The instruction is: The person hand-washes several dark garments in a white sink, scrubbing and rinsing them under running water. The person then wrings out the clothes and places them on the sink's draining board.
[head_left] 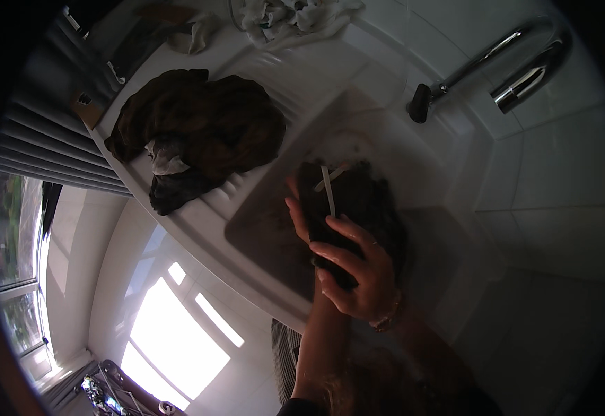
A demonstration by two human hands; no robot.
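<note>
"Left hand [298, 220], what does it do?"
"It meets the left edge of a dark cloth [359, 200] with pale strips [329, 193], down in the sink [261, 232]; how far it closes, I cannot tell."
"And right hand [366, 272]?"
"Fingers spread, slightly bent, it lies on the cloth without clear grip. Even pressing against steady support is best, I think."

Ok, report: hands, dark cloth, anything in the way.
Left hand partly hidden by dark cloth. Right hand over it. Cloth in sink. Pale strips across it.

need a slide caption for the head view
Both hands on dark cloth in a sink, brown cloth bundle on the drainboard.
</note>
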